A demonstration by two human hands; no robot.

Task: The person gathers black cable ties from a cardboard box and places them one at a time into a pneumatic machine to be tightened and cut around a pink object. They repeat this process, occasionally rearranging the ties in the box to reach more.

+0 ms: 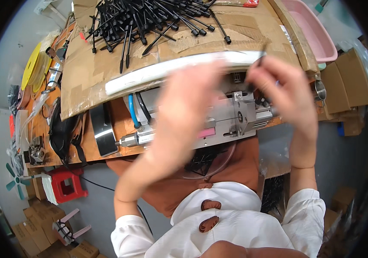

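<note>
My left hand [192, 88] is smeared by motion above a metal clamping fixture [242, 114]; its fingers cannot be made out. Past the fixture's right part, my right hand [280, 84] has its thumb and fingers pinched together. A thin dark rod-like piece [263, 52] pokes up from this pinch, blurred. A white padded strip [149, 72] runs along the cardboard edge just beyond both hands. Farther off lies a heap of black plastic rods with thicker ends [149, 19], several strewn loose toward me.
Cardboard [85, 88] covers much of the wooden bench. Left of the fixture are a blue air hose [132, 111], a dark glossy panel [103, 131] and a black pouch [63, 129]. A pink basket [311, 32] stands far right. A red stool [65, 185] is below.
</note>
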